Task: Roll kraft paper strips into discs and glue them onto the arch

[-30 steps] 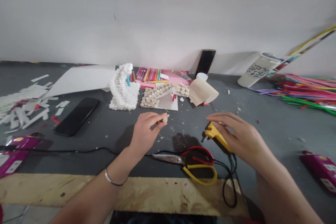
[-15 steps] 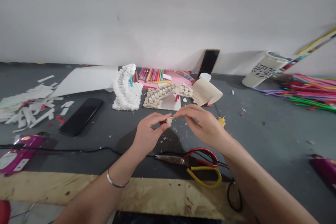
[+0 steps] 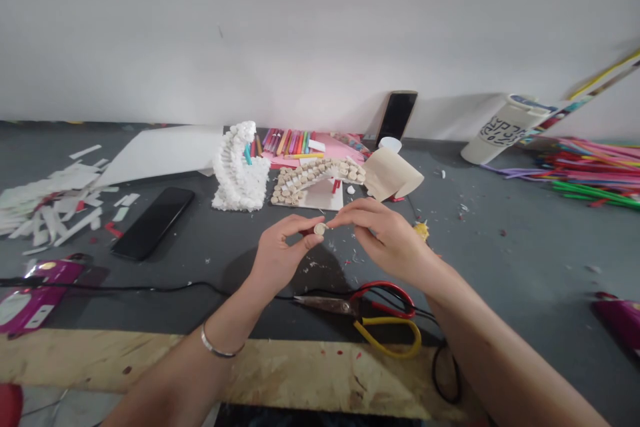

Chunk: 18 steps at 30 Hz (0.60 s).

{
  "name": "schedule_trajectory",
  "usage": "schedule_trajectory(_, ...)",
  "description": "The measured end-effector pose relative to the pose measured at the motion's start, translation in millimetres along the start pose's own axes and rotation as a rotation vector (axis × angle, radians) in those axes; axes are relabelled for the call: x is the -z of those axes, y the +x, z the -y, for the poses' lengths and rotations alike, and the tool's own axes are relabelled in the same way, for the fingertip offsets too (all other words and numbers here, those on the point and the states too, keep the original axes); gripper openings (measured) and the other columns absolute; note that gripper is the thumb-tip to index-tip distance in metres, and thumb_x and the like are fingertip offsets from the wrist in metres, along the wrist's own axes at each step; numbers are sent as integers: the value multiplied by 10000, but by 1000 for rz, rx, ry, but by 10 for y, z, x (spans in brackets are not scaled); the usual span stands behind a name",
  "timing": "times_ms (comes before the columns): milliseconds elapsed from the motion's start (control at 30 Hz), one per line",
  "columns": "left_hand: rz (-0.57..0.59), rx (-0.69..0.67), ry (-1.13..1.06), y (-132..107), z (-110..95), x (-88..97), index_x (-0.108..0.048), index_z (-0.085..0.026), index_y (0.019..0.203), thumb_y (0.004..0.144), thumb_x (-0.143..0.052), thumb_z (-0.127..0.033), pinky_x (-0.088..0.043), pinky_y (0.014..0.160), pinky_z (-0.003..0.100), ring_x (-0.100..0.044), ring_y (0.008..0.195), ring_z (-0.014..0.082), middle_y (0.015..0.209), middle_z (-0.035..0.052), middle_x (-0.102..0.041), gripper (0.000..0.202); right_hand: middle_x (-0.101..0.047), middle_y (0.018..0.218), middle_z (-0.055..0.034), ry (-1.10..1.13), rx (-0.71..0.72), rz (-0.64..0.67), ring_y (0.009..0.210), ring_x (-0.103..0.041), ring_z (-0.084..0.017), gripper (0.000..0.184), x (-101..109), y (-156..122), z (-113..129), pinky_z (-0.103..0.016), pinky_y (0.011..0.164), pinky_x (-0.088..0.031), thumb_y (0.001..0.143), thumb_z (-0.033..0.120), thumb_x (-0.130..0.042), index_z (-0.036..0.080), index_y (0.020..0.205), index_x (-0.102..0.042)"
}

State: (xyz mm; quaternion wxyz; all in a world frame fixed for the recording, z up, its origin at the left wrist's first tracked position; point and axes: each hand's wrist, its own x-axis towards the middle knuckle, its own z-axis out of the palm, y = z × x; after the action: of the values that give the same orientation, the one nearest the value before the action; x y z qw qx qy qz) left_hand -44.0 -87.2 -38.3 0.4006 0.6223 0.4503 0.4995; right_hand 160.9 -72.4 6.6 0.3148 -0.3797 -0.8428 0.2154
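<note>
Small round beige paper roll pinched at left hand fingertips; right hand fingertips closed on its edge. Roll best kept steady, pressed lightly, above grey tabletop.

glue gun mostly hidden behind right hand, perhaps

Scissors lie before both hands, the phone left, the cup far right.
</note>
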Motion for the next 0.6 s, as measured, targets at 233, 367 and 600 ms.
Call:
schedule_trajectory(233,-11,-2,-14,12,0,-1,-769,-257,1001,786,-732,-278,-468,741,266,-599,758,136,800,19,-673,220,-679,1048,-70,46,11,2,1010,-619,-177,437,-23,-6,-45,-340,863,-507,821,-6,-389,205,1011,-721)
schedule_trajectory(367,-12,-2,-3,10,11,5,-768,-261,1001,790,-729,-282,-475,734,267,-601,751,136,800,19,-675,216,-672,1057,-63,88,-31,13,1002,-623,-167,448,-27,-10,-51,-336,882,-503,807,-4,-391,214,1005,-729)
schedule_trajectory(600,-10,8,-12,11,16,7,-772,-262,986,780,-737,-289,-475,733,269,-604,751,137,788,17,-674,211,-669,1058,-48,148,-107,34,967,-634,-153,449,-24,-6,-38,-325,871,-502,806,5,-392,230,978,-741)
